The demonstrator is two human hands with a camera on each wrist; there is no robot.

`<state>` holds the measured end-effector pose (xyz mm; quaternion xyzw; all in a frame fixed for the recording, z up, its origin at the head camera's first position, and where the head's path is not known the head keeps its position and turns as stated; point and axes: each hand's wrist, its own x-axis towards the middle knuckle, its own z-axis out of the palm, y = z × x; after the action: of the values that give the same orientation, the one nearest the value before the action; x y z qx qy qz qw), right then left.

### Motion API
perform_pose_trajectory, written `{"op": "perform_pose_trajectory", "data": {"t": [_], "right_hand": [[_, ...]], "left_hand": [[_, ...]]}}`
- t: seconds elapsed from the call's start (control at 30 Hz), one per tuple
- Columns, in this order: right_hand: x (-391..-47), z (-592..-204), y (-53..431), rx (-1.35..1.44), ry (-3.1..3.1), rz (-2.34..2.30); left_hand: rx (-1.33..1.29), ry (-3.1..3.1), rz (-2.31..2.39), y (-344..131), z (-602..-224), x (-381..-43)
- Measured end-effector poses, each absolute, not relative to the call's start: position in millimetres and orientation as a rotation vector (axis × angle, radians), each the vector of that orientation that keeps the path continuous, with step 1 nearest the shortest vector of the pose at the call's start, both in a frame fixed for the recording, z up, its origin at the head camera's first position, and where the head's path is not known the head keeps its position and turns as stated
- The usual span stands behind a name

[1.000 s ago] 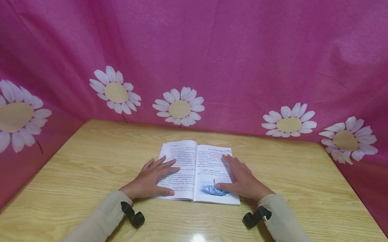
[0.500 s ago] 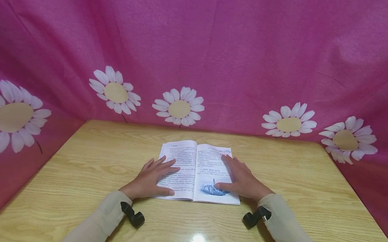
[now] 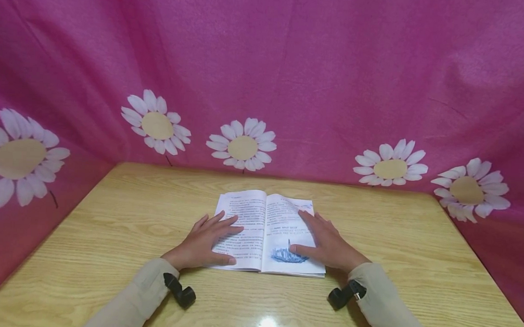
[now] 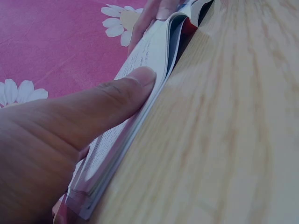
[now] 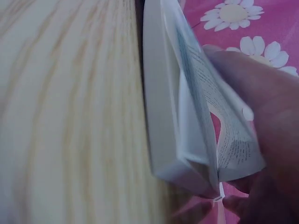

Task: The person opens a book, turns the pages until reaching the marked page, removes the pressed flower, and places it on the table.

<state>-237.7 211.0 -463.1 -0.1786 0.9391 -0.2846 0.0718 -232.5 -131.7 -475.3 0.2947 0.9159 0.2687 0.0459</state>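
Observation:
An open book [image 3: 243, 216] with printed pages lies on the wooden table, a blue city picture at the lower part of its right page [image 3: 281, 231]. My left hand [image 3: 205, 243] rests on the left page with fingers spread; in the left wrist view its thumb [image 4: 121, 95] presses near the bottom edge of the pages. My right hand [image 3: 328, 243] lies over the right page's outer side, index finger and thumb apart on the paper. In the right wrist view a leaf [image 5: 210, 93] bows up off the page block beside that hand; its fingertips are partly hidden.
The wooden table [image 3: 113, 216] extends on all sides of the book. A pink curtain with white daisies [image 3: 291, 78] hangs behind and beside it. Black wrist cameras [image 3: 181, 293] sit on both sleeved wrists.
The right page's upper part has bowed up and shifted slightly inward at my right index finger, baring a strip of the page beneath. The left hand has stayed in place.

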Motion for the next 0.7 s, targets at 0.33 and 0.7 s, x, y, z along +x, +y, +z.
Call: {"op": "perform_pose_trajectory", "data": {"t": [0.33, 0.7], "right_hand": [[-230, -451, 204, -0.511, 2.726, -0.928], [-223, -442, 199, -0.339, 2.282, -1.447]], "left_hand": [[0.895, 2.797, 0.811, -131, -473, -232], [0.906, 2.801, 0.809, -132, -475, -233]]}}
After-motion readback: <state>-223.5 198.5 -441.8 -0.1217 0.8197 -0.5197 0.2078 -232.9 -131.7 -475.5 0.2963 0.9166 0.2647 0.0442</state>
